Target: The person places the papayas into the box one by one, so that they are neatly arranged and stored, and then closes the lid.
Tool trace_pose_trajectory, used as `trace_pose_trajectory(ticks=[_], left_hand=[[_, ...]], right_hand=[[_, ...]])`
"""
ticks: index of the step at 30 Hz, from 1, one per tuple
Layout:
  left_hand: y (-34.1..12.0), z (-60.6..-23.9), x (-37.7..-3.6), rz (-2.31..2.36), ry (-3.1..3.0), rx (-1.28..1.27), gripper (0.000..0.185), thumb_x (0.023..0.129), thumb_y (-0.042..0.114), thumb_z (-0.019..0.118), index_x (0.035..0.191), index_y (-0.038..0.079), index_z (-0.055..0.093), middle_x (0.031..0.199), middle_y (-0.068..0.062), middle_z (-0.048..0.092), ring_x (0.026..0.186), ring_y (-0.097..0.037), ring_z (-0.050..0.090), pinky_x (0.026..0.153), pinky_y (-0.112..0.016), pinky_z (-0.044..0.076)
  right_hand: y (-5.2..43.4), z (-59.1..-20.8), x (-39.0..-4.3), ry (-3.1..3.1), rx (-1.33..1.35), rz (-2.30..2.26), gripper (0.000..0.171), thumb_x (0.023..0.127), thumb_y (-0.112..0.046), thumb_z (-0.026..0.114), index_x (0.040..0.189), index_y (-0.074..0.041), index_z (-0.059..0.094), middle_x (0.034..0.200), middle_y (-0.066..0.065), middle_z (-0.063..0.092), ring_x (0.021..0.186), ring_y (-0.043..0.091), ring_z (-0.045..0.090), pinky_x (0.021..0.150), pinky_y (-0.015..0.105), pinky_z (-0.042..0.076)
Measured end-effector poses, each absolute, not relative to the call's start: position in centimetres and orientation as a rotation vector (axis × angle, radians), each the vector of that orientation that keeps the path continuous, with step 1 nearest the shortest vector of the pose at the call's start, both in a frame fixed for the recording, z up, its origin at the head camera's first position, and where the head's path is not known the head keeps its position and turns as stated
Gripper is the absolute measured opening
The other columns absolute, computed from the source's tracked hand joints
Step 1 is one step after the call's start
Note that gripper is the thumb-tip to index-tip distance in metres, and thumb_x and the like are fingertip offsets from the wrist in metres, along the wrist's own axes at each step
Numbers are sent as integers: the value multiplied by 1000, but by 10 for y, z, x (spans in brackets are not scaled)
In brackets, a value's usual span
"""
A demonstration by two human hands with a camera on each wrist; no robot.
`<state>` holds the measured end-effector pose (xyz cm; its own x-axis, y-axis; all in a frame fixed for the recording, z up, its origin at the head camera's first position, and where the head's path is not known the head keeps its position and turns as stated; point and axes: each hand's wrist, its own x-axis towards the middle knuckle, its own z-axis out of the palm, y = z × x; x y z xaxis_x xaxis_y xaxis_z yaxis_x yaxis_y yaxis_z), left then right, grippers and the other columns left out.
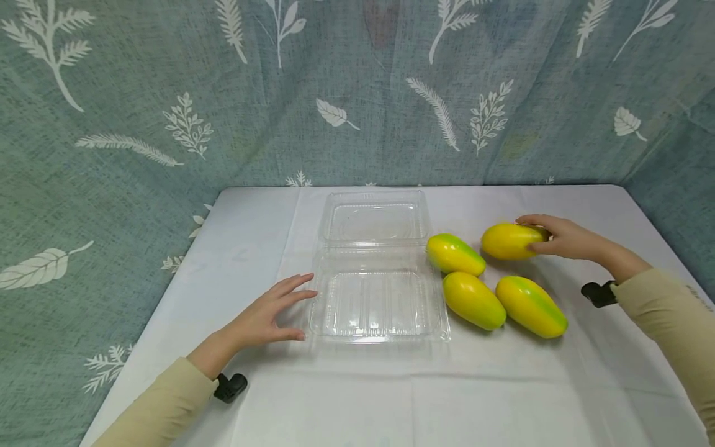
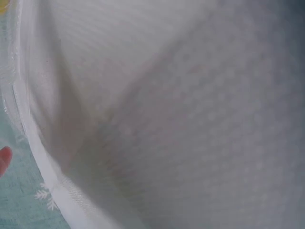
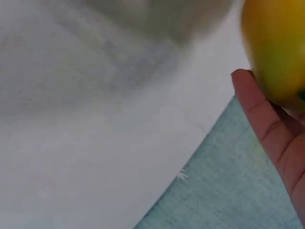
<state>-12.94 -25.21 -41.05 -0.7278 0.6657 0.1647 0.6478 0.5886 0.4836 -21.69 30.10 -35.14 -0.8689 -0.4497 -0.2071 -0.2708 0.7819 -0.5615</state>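
Observation:
My right hand (image 1: 575, 239) grips one end of a yellow papaya (image 1: 508, 241) between thumb and fingers, at the back right of the table. In the right wrist view that papaya (image 3: 281, 43) shows at the upper right, with a finger along its side. Three more yellow-green papayas lie close together: one papaya (image 1: 455, 254) at the back, one papaya (image 1: 473, 301) in front and one papaya (image 1: 530, 307) to the right. A clear plastic clamshell box (image 1: 371, 335) lies unfolded left of them. Beside its left edge, my left hand (image 1: 259, 316) has its fingers spread, holding nothing.
A white cloth (image 1: 335, 403) covers the table. Behind it and at the sides hangs a green-blue curtain (image 1: 357, 81) with white leaf prints. The box's lid (image 1: 373, 220) lies toward the back edge. Two papayas sit right at the box's right side.

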Motion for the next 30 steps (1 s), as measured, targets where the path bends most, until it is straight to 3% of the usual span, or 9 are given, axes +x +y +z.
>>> trace_pose_trajectory(ticks=[4,13,21,30], left_hand=[[-252,-409,-129,818,2768,1138,70,68,33,78,130,13,50,147,-5,29,131,-40,27,100,-58,29],[-251,-410,-128,814,2763,1135,69,69,35,77,129,12,51,147,-5,30,132,-38,26,100,-58,29],[-252,-410,-128,800,2771,1157,70,69,34,78,129,11,51,147,-6,30,132,-39,27,100,-58,29],[-251,-407,-128,807,2768,1128,70,69,33,78,129,11,50,147,-6,29,133,-38,26,100,-58,29]], right_hand=[[301,-348,-216,2670,-582,-757,48,92,-16,55,131,7,40,130,28,42,103,36,48,83,48,44],[304,-337,-213,2760,-504,-759,49,90,-20,57,130,5,41,126,28,45,101,40,53,80,47,48],[303,-322,-212,2825,-469,-787,49,89,-19,60,129,4,43,120,24,49,96,34,54,67,19,46],[291,-309,-210,2839,-447,-832,50,88,-18,61,130,2,43,120,22,49,95,33,52,66,13,43]])
